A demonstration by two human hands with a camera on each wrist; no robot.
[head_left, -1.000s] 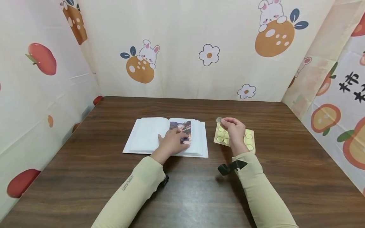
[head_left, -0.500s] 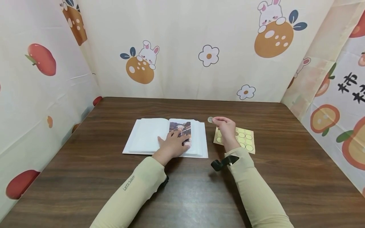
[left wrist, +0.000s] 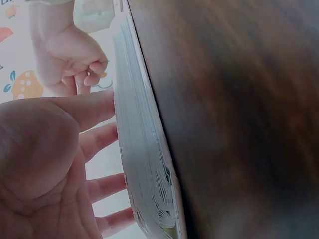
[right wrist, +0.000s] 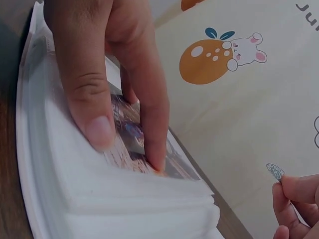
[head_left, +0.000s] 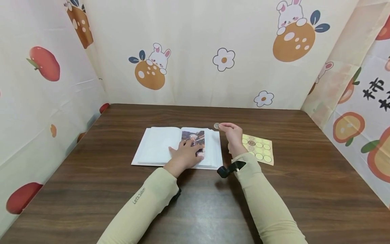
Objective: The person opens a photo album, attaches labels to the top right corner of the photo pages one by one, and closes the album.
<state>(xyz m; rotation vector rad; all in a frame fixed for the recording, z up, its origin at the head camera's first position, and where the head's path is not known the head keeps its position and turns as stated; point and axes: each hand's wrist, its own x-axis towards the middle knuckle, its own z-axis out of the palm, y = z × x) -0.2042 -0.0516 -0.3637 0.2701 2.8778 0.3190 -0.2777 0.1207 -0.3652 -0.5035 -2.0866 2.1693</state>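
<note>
An open white album (head_left: 158, 144) lies on the table, with a photo (head_left: 199, 135) on its right-hand page. My left hand (head_left: 184, 154) rests on that photo with spread fingers, and the left wrist view shows its thumb and fingertips against the thick page block (left wrist: 134, 119). Just right of the album, my right hand (head_left: 234, 137) pinches a small round sticker (head_left: 216, 125) between thumb and forefinger. Fine printed patterning shows on the sticker (right wrist: 275, 172) in the right wrist view. A yellow sticker sheet (head_left: 263, 149) with rows of circles lies partly behind the right wrist.
The brown wooden table (head_left: 195, 210) extends around the album. Patterned cloth (head_left: 195, 67) with rabbits and fruit hangs behind it and at both sides. A black wrist strap (head_left: 231, 168) sits on the right sleeve.
My right hand has moved left with the sticker, from above the sticker sheet to beside the album's right edge. My left hand stays on the photo.
</note>
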